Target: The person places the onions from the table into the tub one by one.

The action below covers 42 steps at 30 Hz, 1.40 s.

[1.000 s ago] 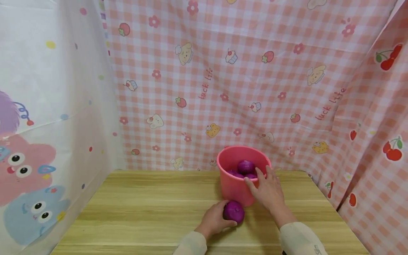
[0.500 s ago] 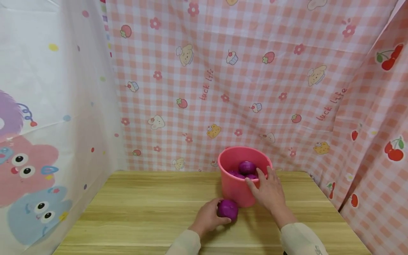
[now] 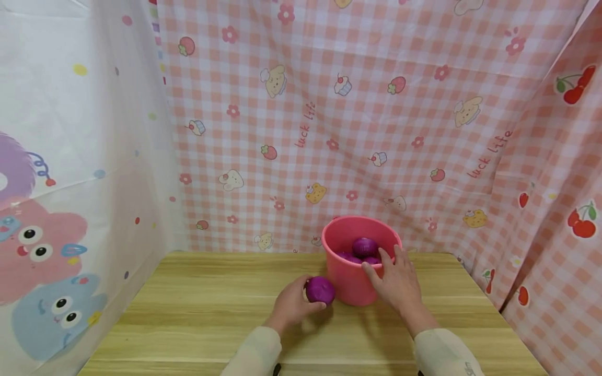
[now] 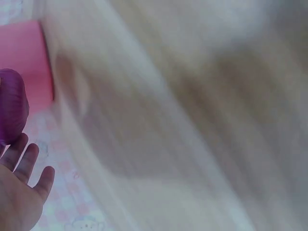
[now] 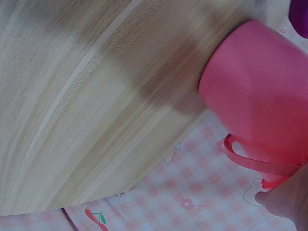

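Observation:
My left hand (image 3: pixel 290 306) grips a purple onion (image 3: pixel 321 291) between thumb and fingers, just left of the pink bucket (image 3: pixel 351 287). In the left wrist view the onion (image 4: pixel 12 108) sits at the left edge, overlapping the bucket (image 4: pixel 36 62), with several fingers spread below it. My right hand (image 3: pixel 398 282) holds the bucket's rim at the near right, fingers hooked over it. Inside the bucket lie several more purple onions (image 3: pixel 365 246). The right wrist view shows the bucket wall (image 5: pixel 255 82), its handle (image 5: pixel 260 164) hanging, and part of my right hand (image 5: pixel 288 198).
The bucket stands on a wood-grain table (image 3: pixel 226 292), towards its right half. A pink checked cloth (image 3: pixel 263 120) hangs behind the table. On the left hangs a white cartoon curtain (image 3: pixel 117 104), and another checked cloth (image 3: pixel 555 209) on the right.
My left hand has moved left and away from me with the onion, from in front of the bucket to beside it. My right hand and the bucket have stayed in place.

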Motion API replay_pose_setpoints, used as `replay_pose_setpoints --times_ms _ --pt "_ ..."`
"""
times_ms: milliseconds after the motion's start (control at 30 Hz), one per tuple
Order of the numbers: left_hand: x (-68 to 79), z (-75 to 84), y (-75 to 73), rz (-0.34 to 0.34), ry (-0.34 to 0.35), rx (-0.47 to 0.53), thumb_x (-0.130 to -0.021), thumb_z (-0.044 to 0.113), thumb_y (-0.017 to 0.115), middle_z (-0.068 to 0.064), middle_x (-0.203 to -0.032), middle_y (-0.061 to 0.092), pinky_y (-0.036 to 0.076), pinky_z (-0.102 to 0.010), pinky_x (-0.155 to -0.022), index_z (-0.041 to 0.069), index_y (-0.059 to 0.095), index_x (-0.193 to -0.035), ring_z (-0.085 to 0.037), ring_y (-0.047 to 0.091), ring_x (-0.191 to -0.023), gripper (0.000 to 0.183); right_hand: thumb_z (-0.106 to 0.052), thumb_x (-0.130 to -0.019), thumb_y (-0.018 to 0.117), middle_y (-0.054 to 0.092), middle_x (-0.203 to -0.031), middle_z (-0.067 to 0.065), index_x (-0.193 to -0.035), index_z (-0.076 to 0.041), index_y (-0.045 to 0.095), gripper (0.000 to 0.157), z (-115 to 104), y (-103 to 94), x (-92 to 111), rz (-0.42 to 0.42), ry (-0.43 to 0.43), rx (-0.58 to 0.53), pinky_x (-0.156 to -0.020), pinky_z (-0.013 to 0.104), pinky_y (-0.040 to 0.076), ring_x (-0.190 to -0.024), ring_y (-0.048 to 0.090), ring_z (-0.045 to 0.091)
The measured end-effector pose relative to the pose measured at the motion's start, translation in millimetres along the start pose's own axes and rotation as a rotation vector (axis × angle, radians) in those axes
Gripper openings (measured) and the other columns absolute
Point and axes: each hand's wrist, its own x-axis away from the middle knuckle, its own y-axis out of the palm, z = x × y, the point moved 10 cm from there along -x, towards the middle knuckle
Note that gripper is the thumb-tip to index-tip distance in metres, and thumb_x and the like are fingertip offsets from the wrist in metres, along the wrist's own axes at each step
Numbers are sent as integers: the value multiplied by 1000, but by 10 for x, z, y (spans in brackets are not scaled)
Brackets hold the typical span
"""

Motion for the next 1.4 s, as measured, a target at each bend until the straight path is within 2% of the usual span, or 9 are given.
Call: replay_pose_setpoints --times_ms 200,367,500,667,900,1133,1400 --pt "-111 37 -275 42 -21 6 -79 35 84 -11 -128 63 47 -50 -99 7 55 -135 -31 58 -118 69 -65 -99 35 15 -156 33 -150 2 35 84 9 9 2 -17 7 -4 -115 65 14 -144 10 51" --pt "-208 60 -501 83 -27 9 -81 37 83 -10 -130 62 47 -50 -100 11 53 -137 -30 57 -121 69 -65 -99 36 15 -156 32 -150 2 35 85 9 7 -1 -19 9 -10 -115 65 13 -144 9 50" --pt "-262 110 -664 124 -9 -6 -81 37 83 -9 -125 63 48 -49 -99 12 54 -133 -29 58 -119 65 -65 -98 36 15 -156 33 -150 2 35 85 -1 13 -1 -20 5 -10 -114 65 13 -144 9 51" --pt "-325 199 -821 160 3 -7 -80 37 84 -11 -124 63 47 -48 -98 8 55 -135 -28 59 -116 69 -64 -99 38 14 -157 33 -150 2 35 84 6 19 -5 -21 12 -12 -115 64 13 -144 9 50" --pt "-486 393 -992 189 27 -25 -80 39 83 -8 -122 64 48 -45 -96 10 56 -134 -24 60 -113 68 -65 -98 37 14 -157 32 -150 1 34 85 14 26 -7 -23 16 -11 -115 64 13 -144 9 50" --pt "-641 695 -1056 176 49 -23 -79 42 83 -5 -129 63 46 -45 -100 14 55 -136 -23 58 -118 69 -67 -98 34 13 -157 33 -150 2 34 87 19 15 2 -30 17 -11 -115 65 12 -144 9 51" --pt "-796 1023 -945 152 104 -61 -79 41 83 -7 -128 63 49 -42 -98 11 54 -138 -25 60 -116 72 -64 -99 37 15 -157 33 -150 2 35 84 9 5 -4 -23 13 -8 -116 63 12 -144 10 50"
